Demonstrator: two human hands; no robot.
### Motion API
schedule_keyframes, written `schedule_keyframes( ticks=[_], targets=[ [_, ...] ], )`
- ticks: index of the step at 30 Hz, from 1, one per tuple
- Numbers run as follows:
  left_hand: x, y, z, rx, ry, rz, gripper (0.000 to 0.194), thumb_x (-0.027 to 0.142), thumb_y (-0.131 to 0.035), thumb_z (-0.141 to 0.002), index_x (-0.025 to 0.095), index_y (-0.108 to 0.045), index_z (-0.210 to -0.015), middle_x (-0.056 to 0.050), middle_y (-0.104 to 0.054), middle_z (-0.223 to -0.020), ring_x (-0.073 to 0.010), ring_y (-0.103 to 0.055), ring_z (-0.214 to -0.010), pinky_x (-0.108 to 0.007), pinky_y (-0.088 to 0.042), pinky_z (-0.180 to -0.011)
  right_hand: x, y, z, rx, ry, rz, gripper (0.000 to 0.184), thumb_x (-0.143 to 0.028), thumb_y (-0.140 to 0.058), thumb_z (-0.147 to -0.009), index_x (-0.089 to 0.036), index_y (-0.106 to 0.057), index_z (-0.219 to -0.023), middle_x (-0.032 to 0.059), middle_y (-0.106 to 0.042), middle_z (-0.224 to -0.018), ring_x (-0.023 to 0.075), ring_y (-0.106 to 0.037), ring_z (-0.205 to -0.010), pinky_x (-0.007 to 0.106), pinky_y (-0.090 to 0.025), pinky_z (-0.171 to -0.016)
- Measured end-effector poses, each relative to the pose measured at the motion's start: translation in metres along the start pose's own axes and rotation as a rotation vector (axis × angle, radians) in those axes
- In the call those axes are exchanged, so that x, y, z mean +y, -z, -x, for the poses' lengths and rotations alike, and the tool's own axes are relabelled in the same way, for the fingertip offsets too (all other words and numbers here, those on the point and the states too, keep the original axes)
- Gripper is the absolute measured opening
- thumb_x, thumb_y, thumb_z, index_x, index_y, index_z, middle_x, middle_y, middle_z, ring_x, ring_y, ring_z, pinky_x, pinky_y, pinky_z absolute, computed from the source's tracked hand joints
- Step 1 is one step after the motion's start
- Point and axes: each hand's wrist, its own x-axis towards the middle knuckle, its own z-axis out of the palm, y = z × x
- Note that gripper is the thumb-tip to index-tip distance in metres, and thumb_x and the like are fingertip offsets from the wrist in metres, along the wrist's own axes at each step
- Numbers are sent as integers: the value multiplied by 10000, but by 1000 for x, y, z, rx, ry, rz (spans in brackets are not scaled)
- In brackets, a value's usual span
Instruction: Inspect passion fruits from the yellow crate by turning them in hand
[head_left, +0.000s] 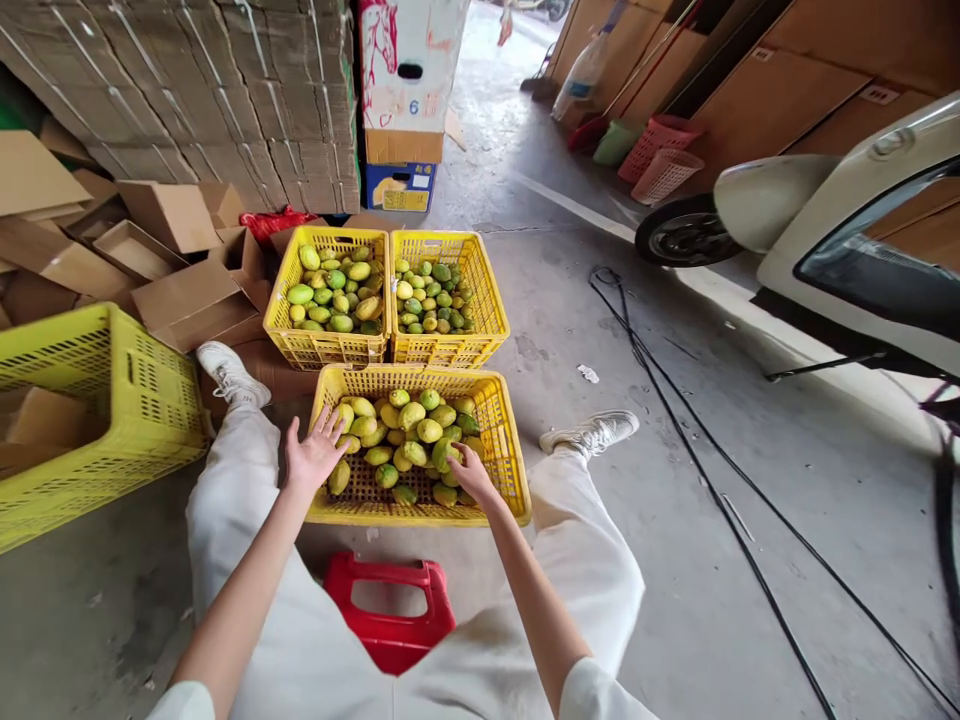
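Observation:
Many oval yellow-green fruits [412, 415] lie in the near yellow plastic crate [420, 516] between my legs. Their exact kind is hard to tell; they look like small mangoes or lemons. Over the crate's left side, my left hand [311, 455] is open, palm up with fingers spread, holding nothing. My right hand [472, 474] is at the right part of the pile, its fingers curled against a greenish-yellow fruit [441, 453]. Behind stand two more yellow crates, the left one [326, 350] and the right one [450, 350], both holding similar fruit.
A red plastic stool [397, 640] is under me. To the left are a larger yellow-green crate [150, 400] and a heap of cardboard boxes [172, 220]. Black cables [690, 450] cross the floor on the right, near a white scooter [862, 210]. Stacked cartons [409, 100] stand behind.

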Motion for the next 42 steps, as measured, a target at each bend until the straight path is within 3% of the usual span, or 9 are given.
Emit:
schedule_keyframes(
  ticks=[8,12,15,24,26,30,32,36,42],
  targets=[
    [-28,13,-67,82,112,-163,507,567,-354,-918,208,-675,-1076,-73,-651,-1220,-226,-511,-1222,-412,-356,-1027,31,-14,-42,-69,-9,307,749,-515,-589,-800,-167,-403,-1437,205,-261,-1556,417,-193,-1449,620,-236,-1112],
    [-39,26,-97,54,104,-355,601,645,-324,-877,216,-651,-1142,-85,-562,-1368,-268,-464,-1302,-437,-414,-1000,23,-31,-52,-66,192,476,849,-616,-530,-817,-231,-240,-1517,141,-56,-1623,392,-30,-1483,716,-130,-1095],
    [-46,37,-120,-16,8,-708,701,714,-234,-849,251,-613,-1215,-79,-473,-1463,-293,-396,-1374,-469,-412,-1034,14,-51,-65,-63,383,658,836,-581,-526,-839,-230,-213,-1531,139,-62,-1624,392,-18,-1484,735,-106,-1088],
    [-73,69,-176,-193,-8,-1370,489,447,-607,-808,236,-598,-1250,-64,-356,-1547,-260,-172,-1479,-436,-49,-1211,35,-82,-74,-36,533,725,738,-421,-522,-888,-169,-244,-1523,181,-196,-1592,399,-98,-1474,694,-114,-1115],
    [-76,73,-178,-239,-32,-1468,537,401,-622,-804,219,-557,-1305,-65,-300,-1573,-250,-119,-1489,-423,-22,-1214,46,-84,-66,-156,693,718,640,-370,-476,-924,-148,-300,-1498,191,-262,-1569,360,-135,-1477,663,-97,-1139],
    [-79,81,-174,-437,-250,-1920,661,228,-590,-809,183,-405,-1442,-100,-219,-1598,-288,-116,-1485,-469,-105,-1211,69,-93,-53,-743,853,662,403,-242,-442,-958,-179,-513,-1351,147,-480,-1447,253,-342,-1411,478,-300,-1139],
    [-82,85,-173,-491,-392,-2132,654,114,-514,-810,152,-385,-1450,-133,-255,-1578,-311,-166,-1472,-500,-182,-1194,79,-99,-49,-882,787,684,353,-192,-480,-938,-197,-574,-1278,132,-583,-1327,233,-495,-1286,411,-418,-1056],
    [-86,90,-182,-472,-460,-2157,554,17,-373,-823,166,-501,-1342,-143,-448,-1453,-304,-268,-1436,-538,-216,-1178,93,-109,-47,-819,503,817,445,-150,-583,-867,-134,-541,-1309,224,-536,-1334,344,-534,-1212,482,-472,-970],
    [-79,83,-195,-540,-374,-1952,389,32,-596,-678,206,-626,-1025,-122,-579,-1226,-340,-449,-1267,-543,-299,-1129,103,-135,-50,-791,85,869,499,-361,-622,-891,-154,-494,-1327,171,-505,-1359,301,-568,-1151,475,-511,-917]
  ],
)
